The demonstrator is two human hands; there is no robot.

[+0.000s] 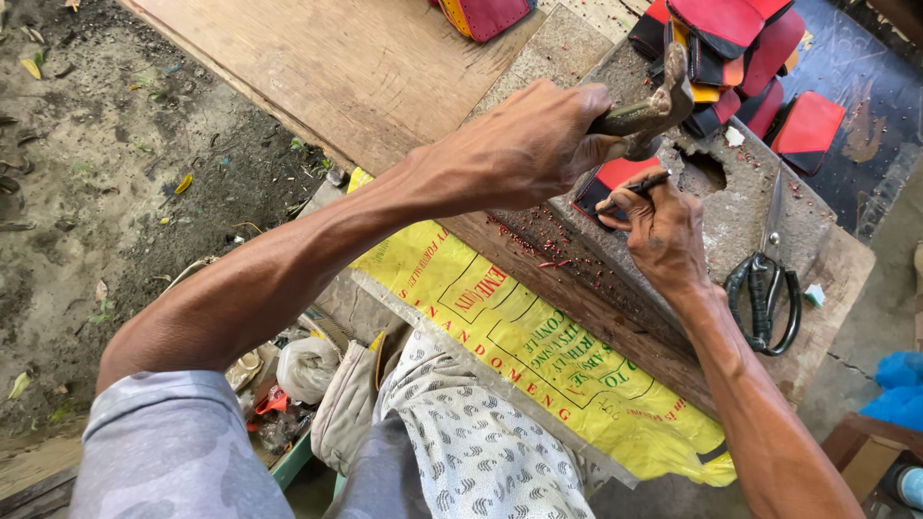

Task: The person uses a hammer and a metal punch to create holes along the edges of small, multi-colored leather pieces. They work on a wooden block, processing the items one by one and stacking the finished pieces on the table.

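Hammer [654,108], heavy, rigid, gripped at handle in left hand [524,144]; thin stiff punch [639,185] pinched in right hand [663,231] over soft red piece [615,178] on stone block [750,192]; scissors [766,293] nearby.

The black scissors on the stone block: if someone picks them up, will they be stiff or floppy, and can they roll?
The scissors look like metal, so probably stiff and fairly heavy. They lie flat, so rolling seems unlikely.
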